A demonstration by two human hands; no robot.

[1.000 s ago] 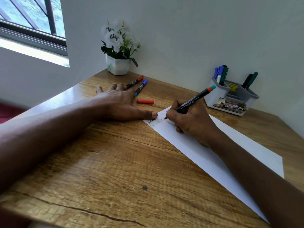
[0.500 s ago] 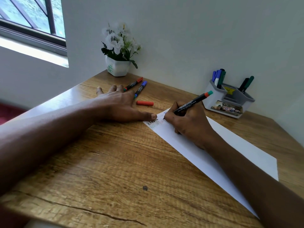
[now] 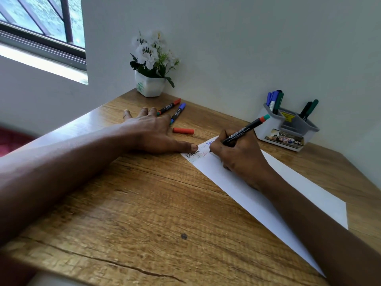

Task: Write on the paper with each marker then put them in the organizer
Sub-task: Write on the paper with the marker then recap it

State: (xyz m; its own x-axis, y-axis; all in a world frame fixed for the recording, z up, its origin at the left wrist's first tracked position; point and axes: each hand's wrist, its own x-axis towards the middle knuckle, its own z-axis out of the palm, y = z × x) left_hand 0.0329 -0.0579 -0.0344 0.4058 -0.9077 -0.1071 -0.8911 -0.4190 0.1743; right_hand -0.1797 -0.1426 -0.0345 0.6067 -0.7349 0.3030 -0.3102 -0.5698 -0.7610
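My right hand [image 3: 237, 155] grips a black marker [image 3: 245, 130] with a red and green end, its tip down on the white paper [image 3: 288, 188] near the sheet's far corner, where coloured writing shows. My left hand [image 3: 152, 133] lies flat on the wooden table, its thumb tip pressing the paper's corner. A loose red cap [image 3: 183, 131] lies just beyond that hand. Farther back lie a red-capped marker [image 3: 169, 106] and a blue-capped marker [image 3: 178, 112]. The grey organizer [image 3: 288, 129] stands at the back right and holds several blue and green markers.
A white pot of white flowers [image 3: 151, 79] stands in the table's back corner against the wall. A window is at the upper left. The table's front edge [image 3: 103, 263] has a long crack. Bare wood lies between my arms.
My right hand has shifted slightly as the marker tip moves over the paper. The view has drifted a little. My left hand stays in place.
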